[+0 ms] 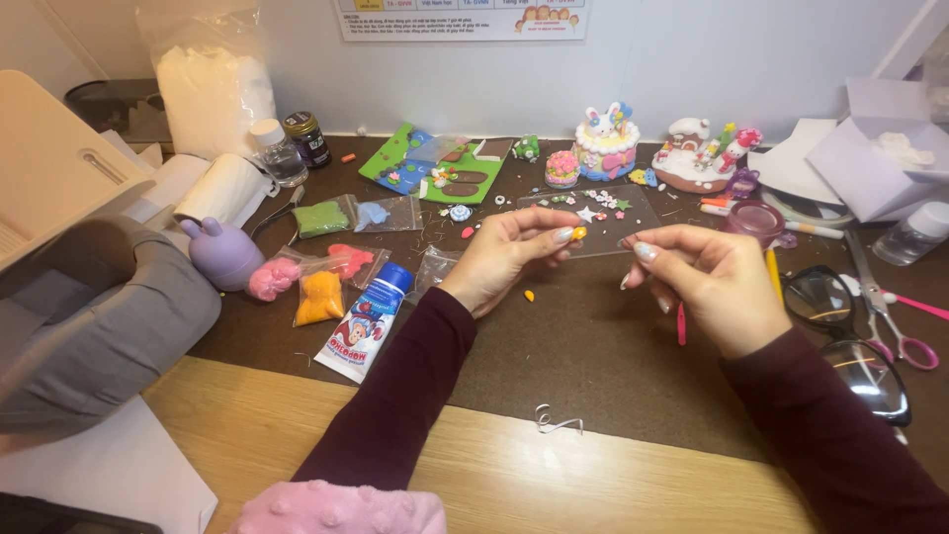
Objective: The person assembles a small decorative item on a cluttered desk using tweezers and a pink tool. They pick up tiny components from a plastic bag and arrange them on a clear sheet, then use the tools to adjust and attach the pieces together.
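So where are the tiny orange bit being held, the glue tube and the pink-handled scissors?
orange clay piece point(578, 234), head view, on its middle, pinched in the left hand's fingers.
glue tube point(364, 326), head view, mid-body.
scissors point(917, 351), head view, on a pink handle loop.
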